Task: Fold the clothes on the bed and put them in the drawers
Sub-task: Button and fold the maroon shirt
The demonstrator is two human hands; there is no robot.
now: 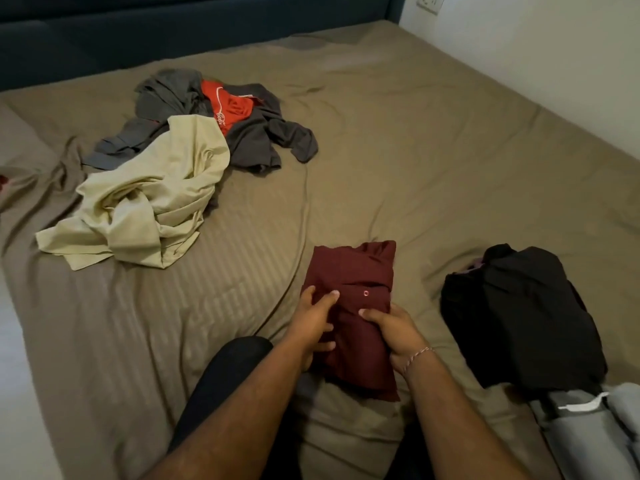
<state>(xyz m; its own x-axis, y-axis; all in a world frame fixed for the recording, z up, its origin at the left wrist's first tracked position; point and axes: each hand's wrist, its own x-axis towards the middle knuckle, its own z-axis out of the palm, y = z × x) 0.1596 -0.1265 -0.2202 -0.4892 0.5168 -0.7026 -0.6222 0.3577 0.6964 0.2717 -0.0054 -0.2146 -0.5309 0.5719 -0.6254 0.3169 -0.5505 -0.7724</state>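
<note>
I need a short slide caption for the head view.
Both hands grip a folded maroon shirt on the bed.

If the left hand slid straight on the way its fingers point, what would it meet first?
Probably only more of the folded maroon shirt that the left hand already holds, up to its collar end; past that, bare bed sheet. Depth is uncertain.

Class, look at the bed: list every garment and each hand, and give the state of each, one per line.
Maroon shirt: folded, held by both hands.
Cream garment: crumpled, unfolded.
Grey garments: heaped, unfolded.
Red garment: crumpled within the grey heap.
Black garment: folded, set aside.
Left hand: grips shirt.
Right hand: grips shirt.
</note>
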